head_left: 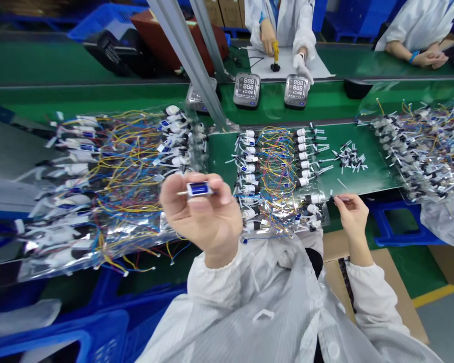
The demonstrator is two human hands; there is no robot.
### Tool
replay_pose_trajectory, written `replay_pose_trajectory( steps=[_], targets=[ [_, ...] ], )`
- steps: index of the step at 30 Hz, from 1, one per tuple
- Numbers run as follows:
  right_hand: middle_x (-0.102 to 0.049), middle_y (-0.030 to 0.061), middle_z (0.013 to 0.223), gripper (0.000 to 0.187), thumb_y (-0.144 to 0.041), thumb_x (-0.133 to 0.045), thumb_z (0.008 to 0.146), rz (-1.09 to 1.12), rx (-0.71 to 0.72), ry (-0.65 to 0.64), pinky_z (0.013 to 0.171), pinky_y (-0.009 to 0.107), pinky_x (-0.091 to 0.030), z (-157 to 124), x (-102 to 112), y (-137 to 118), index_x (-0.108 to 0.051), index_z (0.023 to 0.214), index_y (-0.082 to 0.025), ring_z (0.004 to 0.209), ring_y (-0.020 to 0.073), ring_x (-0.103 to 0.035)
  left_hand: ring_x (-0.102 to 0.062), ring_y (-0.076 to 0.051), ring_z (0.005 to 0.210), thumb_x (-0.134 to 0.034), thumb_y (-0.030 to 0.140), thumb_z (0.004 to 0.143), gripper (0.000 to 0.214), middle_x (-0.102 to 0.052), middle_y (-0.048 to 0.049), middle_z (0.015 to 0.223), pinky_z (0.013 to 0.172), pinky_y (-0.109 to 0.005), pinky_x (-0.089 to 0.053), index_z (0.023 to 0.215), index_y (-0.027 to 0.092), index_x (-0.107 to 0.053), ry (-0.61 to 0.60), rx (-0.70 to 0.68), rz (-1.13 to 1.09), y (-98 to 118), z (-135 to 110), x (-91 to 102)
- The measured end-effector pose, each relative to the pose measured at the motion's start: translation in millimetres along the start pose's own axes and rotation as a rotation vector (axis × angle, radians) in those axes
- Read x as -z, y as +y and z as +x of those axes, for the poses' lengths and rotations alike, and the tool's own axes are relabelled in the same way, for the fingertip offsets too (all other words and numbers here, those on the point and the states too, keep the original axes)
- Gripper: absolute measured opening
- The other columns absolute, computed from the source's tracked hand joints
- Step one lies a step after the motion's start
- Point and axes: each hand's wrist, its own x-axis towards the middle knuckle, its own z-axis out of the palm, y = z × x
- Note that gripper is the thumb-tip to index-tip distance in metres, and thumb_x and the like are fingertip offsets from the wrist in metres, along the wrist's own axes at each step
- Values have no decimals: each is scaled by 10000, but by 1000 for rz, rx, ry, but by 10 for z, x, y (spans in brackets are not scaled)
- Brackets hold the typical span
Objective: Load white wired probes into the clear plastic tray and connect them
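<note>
My left hand (pixel 204 214) is raised close to the camera, fingers pinched on a small blue and silver component (pixel 199 189) with a thin lead sticking out to the left. My right hand (pixel 351 212) rests at the near edge of the green bench, thumb and forefinger pinched on a small black and white tube piece (pixel 336 199). Between the hands lies a foil sheet (pixel 278 174) with rows of white cylindrical parts joined by coloured wires. A loose heap of small tube pieces (pixel 349 157) lies just beyond my right hand.
A big foil sheet of wired parts (pixel 109 176) fills the left; another (pixel 419 146) sits at the right. Two grey display units (pixel 246 89) stand on the conveyor. Across it, a person in white holds a yellow tool (pixel 275 53). A metal post (pixel 191 55) slants overhead.
</note>
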Motion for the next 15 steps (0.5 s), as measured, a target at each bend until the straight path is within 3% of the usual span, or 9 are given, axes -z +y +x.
replay_pose_trajectory(
  steps=[6, 9, 12, 15],
  targets=[
    [-769, 52, 865, 238, -385, -871, 785, 37, -36, 47, 742, 361, -616, -16, -53, -25, -748, 882, -206, 732, 203, -731, -623, -100, 759, -877, 520, 787, 325, -657, -4, 925, 483, -170, -416, 994, 295, -767, -110, 81, 83, -109, 50, -76],
    [-767, 53, 871, 243, -384, -867, 792, 73, -23, 82, 732, 360, -619, 50, -120, -59, -732, 887, -207, 720, 203, -737, -620, -84, 746, -876, 510, 796, 328, -679, 24, 938, 480, -158, -416, 1063, 350, -773, -107, -19, -13, -114, 133, -233],
    [-760, 47, 852, 237, -383, -860, 801, 76, -36, 30, 739, 358, -617, 107, -136, -48, -734, 897, -206, 723, 202, -740, -648, -79, 749, -853, 462, 840, 279, -714, 43, 944, 482, -149, -424, 1098, 382, -782, -143, -80, -65, -89, 202, -318],
    [-756, 53, 920, 233, -383, -852, 806, 76, -29, -56, 760, 363, -618, 108, -114, -13, -750, 914, -204, 741, 196, -735, -676, -100, 755, -815, 396, 885, 161, -735, 13, 919, 528, -180, -482, 1027, 321, -808, -246, -6, 50, -120, 92, -255]
  ],
)
